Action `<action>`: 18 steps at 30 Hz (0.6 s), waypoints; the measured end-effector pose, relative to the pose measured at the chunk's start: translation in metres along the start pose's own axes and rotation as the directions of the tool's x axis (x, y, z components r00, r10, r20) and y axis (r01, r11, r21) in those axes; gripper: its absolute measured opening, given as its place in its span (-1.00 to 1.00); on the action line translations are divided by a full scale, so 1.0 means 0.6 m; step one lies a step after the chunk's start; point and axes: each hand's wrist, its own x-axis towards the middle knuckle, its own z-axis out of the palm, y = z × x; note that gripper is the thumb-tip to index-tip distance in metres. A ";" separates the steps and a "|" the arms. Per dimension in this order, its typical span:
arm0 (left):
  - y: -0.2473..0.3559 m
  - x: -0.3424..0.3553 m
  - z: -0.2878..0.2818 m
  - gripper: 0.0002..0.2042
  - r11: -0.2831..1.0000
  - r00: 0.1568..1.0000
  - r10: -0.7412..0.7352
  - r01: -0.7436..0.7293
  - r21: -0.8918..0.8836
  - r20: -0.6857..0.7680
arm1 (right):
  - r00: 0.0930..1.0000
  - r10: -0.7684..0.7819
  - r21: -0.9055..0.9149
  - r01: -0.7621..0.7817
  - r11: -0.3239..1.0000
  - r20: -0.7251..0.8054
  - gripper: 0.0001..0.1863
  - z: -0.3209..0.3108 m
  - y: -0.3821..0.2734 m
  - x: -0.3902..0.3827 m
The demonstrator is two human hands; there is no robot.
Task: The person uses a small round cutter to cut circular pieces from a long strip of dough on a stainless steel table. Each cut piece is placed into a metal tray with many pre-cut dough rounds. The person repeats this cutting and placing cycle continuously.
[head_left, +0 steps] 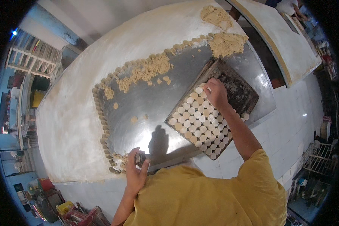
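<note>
My left hand (136, 171) grips a small dark round tool (139, 158), which looks like a cutter, at the near edge of the metal worktop (133, 132). My right hand (217, 96) pinches a pale dough round (207, 89) at the upper corner of the filled part of a dark baking tray (239, 84). Many pale and tan rounds (192, 122) cover the lower left part of that tray in close rows; its upper right part is dark bare metal, partly behind my hand and forearm.
A broad floured sheet (67, 128) with a scalloped edge (101, 120) borders the metal. Crumbled dough (154, 67) and two lumps (228, 43) (214, 17) lie toward the back. Racks (34, 60) stand left. Another person (288, 8) is at upper right, beyond a second table (278, 41).
</note>
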 end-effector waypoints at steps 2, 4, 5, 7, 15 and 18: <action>-0.007 0.000 -0.009 -0.47 0.999 1.000 0.019 -0.019 0.026 0.013 | 0.999 -0.009 0.034 0.011 0.999 -0.048 -0.81 -0.008 -0.019 -0.012; -0.016 -0.001 -0.022 -0.49 0.999 1.000 0.021 -0.021 0.036 0.016 | 0.993 -0.016 0.068 0.024 0.997 -0.118 -0.83 -0.020 -0.056 -0.045; -0.022 -0.002 -0.031 -0.51 0.999 1.000 0.024 -0.025 0.038 0.016 | 0.996 0.031 0.172 -0.017 0.985 -0.078 -0.84 -0.025 -0.082 -0.064; -0.042 -0.008 -0.055 -0.53 0.995 0.999 0.028 -0.032 0.092 0.045 | 0.989 0.115 0.346 -0.074 0.935 -0.097 -0.86 -0.008 -0.166 -0.118; -0.208 -0.051 -0.303 -0.53 0.850 0.979 -0.201 0.161 0.502 0.027 | 0.837 -0.210 0.543 -0.120 0.831 0.506 -0.82 0.193 -0.604 -0.238; -0.267 -0.055 -0.407 -0.55 0.832 0.979 -0.204 0.165 0.530 0.015 | 0.856 -0.286 0.552 0.001 0.834 0.430 -0.68 0.277 -0.732 -0.250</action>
